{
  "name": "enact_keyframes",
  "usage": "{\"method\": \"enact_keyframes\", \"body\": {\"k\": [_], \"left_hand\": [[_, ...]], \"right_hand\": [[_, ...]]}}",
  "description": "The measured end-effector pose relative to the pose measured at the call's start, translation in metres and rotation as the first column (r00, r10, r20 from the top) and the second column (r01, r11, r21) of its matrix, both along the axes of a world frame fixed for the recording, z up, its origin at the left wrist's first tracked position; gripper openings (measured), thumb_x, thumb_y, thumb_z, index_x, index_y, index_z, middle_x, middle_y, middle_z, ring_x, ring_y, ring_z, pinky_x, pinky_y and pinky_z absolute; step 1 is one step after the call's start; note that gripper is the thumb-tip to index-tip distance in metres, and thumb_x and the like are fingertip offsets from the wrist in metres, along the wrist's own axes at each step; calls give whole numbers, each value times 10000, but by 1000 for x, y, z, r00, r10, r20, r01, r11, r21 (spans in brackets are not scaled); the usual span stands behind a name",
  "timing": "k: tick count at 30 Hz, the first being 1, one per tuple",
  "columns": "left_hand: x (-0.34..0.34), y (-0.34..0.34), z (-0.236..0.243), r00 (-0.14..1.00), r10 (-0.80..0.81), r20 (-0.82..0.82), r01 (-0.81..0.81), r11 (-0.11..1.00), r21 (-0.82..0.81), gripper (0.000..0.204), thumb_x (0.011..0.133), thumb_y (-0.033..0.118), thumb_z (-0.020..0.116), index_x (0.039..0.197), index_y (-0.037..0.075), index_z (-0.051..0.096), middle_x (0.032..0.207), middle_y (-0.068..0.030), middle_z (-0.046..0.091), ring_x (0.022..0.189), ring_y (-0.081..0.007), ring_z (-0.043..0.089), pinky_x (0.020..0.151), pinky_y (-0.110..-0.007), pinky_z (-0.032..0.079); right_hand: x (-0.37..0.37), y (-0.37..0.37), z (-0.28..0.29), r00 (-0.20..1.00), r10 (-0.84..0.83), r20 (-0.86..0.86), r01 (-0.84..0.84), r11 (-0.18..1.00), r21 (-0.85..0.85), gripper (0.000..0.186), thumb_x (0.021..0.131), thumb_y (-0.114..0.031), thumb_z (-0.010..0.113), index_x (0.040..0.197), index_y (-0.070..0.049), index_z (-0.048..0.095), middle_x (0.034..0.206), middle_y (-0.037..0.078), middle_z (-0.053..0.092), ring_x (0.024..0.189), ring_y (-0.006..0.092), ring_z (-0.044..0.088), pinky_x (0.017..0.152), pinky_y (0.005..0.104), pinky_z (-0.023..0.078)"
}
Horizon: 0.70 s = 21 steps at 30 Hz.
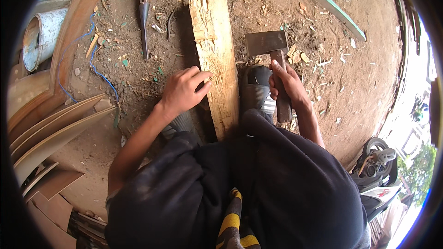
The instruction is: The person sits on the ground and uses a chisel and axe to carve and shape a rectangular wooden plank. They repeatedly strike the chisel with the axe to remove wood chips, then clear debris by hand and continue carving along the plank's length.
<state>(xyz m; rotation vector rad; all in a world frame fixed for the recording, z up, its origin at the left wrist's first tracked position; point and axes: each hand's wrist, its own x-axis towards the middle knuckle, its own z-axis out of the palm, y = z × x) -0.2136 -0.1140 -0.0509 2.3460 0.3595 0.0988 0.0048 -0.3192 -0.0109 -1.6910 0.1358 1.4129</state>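
Note:
Between my legs a rough-hewn wooden beam (217, 60) extends away from me, its upper face scarred with chipped, splintered cuts. My left hand (183, 90) is at the beam's left edge, fingers bent and thumb apart from the forefinger, the tips over or against the wood; nothing shows between them. To the right of the beam my right hand (288, 83) grips the wooden handle of a hatchet (266, 43). Its broad dark metal head points left, above my right shoe (258, 87). Left of the beam's far end lies a chisel (145, 23) with a frayed wooden top.
Wood chips litter the dirt ground (341, 92). Curved-looking boards (60, 133) and a brown wooden frame (64, 60) line the left, with a blue cord (104, 77) and a whitish bucket (50, 34). A green-edged plank (323, 2) lies far right; a motorcycle (376, 166) stands at right.

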Motion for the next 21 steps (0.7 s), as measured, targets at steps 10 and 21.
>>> {"method": "enact_keyframes", "body": {"k": [10,21], "left_hand": [[-20,28,-7,849,525,59,-519,849,-97,128,882,82,702,808,7,631,565,-43,454,494,-118,414,467,-316,330],[4,61,30,823,559,96,-504,798,-331,153,937,136,653,927,-14,678,648,27,528,577,-34,422,504,-234,343]], "right_hand": [[-9,26,52,857,503,114,-511,858,55,570,963,-457,598,1315,-21,493,675,25,526,535,110,543,503,269,461],[-5,19,22,847,532,5,-531,846,42,456,936,-474,626,1072,-48,539,691,52,571,548,130,579,474,272,469]]}}
